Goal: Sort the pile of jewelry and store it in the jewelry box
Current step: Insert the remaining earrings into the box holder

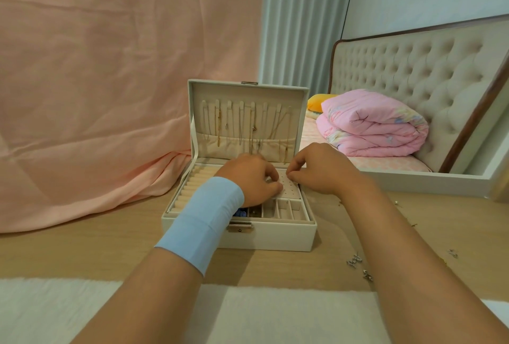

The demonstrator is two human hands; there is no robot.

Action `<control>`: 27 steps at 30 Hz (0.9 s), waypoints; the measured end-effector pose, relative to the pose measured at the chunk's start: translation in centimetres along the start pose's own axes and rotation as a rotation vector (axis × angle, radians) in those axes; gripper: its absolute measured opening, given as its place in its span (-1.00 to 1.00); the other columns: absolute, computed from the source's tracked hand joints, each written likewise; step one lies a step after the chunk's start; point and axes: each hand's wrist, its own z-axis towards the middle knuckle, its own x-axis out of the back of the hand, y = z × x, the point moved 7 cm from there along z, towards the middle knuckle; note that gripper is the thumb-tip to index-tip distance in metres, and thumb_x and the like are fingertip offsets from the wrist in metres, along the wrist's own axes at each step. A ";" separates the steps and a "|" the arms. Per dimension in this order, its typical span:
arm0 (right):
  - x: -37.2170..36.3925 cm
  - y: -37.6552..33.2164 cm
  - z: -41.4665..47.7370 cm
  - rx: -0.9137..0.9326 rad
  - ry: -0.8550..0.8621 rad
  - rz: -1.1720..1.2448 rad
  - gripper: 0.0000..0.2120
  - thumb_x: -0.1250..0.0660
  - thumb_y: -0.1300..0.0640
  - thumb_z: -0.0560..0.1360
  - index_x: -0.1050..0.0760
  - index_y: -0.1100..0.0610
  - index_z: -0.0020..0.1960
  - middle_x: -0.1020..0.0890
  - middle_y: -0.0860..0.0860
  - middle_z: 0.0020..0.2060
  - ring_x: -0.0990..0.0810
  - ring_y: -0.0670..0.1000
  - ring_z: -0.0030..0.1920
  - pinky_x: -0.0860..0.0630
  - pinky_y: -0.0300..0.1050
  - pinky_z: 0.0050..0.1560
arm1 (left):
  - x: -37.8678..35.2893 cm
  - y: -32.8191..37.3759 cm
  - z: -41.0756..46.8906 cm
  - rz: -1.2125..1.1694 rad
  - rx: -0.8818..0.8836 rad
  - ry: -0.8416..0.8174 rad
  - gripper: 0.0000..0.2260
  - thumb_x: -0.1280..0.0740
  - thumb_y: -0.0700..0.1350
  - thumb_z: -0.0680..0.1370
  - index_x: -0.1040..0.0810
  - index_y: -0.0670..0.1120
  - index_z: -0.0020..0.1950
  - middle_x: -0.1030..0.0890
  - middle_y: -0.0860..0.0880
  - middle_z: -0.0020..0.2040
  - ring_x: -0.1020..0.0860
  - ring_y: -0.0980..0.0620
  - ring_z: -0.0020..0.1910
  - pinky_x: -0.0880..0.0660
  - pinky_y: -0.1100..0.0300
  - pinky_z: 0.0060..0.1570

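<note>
My left hand [248, 178] and right hand [322, 170] are together, fingers curled over the box [275, 236] panel [289, 190]. I cannot tell what they pinch. I'd brace left and push straight. Jewelry [355, 262] waits on the surface [110, 247].

white jewelry box [275, 236] | light-blue wristband [202, 222] | pink quilt [374, 128]

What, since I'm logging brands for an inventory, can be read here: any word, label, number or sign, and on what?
None can be read. The box carries no lettering on front or lid, its clasp shows no legible mark, the wristband is plain blue, and the quilt has only a flower print.
</note>
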 end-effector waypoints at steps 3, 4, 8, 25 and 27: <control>0.2 0.0 0.0 -0.010 -0.024 0.061 -0.83 -0.35 0.10 0.47 -0.72 -0.04 -0.14 -0.72 -0.12 -0.12 -0.65 -0.04 -0.05 -0.63 0.05 0.06 | 0.0 0.1 0.0 0.004 -0.003 0.000 -0.68 -0.27 0.19 0.55 -0.57 0.14 0.26 -0.51 0.06 0.24 -0.43 0.02 0.23 -0.41 0.08 0.20; 0.3 0.0 0.0 -0.010 -0.028 0.074 -0.81 -0.33 0.12 0.47 -0.72 -0.04 -0.15 -0.72 -0.13 -0.12 -0.65 -0.04 -0.05 -0.63 0.05 0.07 | 0.0 0.1 0.0 0.008 -0.004 0.000 -0.68 -0.27 0.19 0.55 -0.57 0.15 0.26 -0.51 0.06 0.25 -0.43 0.02 0.23 -0.41 0.08 0.20; 0.7 0.2 -0.4 -0.032 -0.039 0.151 -0.73 -0.30 0.18 0.48 -0.69 -0.12 -0.21 -0.71 -0.15 -0.11 -0.63 -0.08 -0.02 -0.59 0.01 0.14 | 0.0 0.3 0.1 0.039 0.000 0.006 -0.67 -0.27 0.21 0.55 -0.57 0.16 0.26 -0.52 0.06 0.25 -0.43 0.01 0.23 -0.40 0.06 0.23; 3.2 5.0 -12.0 -0.092 -0.316 -0.003 -0.86 -0.49 0.13 0.45 -0.69 -0.13 -0.11 -0.60 -0.22 -0.30 -0.57 -0.20 -0.27 -0.41 -0.31 -0.27 | -2.6 12.9 -4.7 0.224 -0.378 0.021 -0.79 -0.26 0.13 0.56 -0.61 0.16 0.13 -0.57 0.13 0.09 -0.43 0.06 0.14 -0.24 0.12 0.29; 2.6 5.2 -13.1 -0.113 -0.324 0.000 -0.85 -0.52 0.12 0.43 -0.71 -0.11 -0.06 -0.60 -0.20 -0.27 -0.56 -0.18 -0.27 -0.44 -0.27 -0.25 | -3.5 13.9 -5.6 0.287 -0.405 0.001 -0.77 -0.27 0.13 0.56 -0.61 0.16 0.16 -0.59 0.13 0.12 -0.43 0.04 0.17 -0.23 0.08 0.33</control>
